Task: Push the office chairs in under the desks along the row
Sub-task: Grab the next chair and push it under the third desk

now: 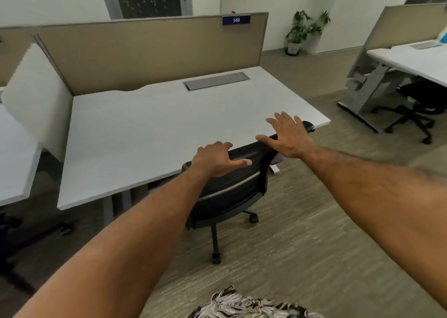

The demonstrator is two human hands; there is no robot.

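A black mesh office chair (232,192) stands against the front edge of a white desk (145,134), its seat tucked under the top and its backrest touching the edge. My left hand (216,159) grips the top of the backrest, fingers curled over it. My right hand (287,136) hovers just above the backrest's right end with its fingers spread, holding nothing. The chair's base and casters (216,258) show on the carpet below.
A beige partition (154,51) marked 140 backs the desk. A second white desk (14,153) lies to the left with a dark chair base (36,230) beneath it. At the right, another desk (411,61) has a black chair (418,105) under it. A potted plant (302,32) stands by the far wall.
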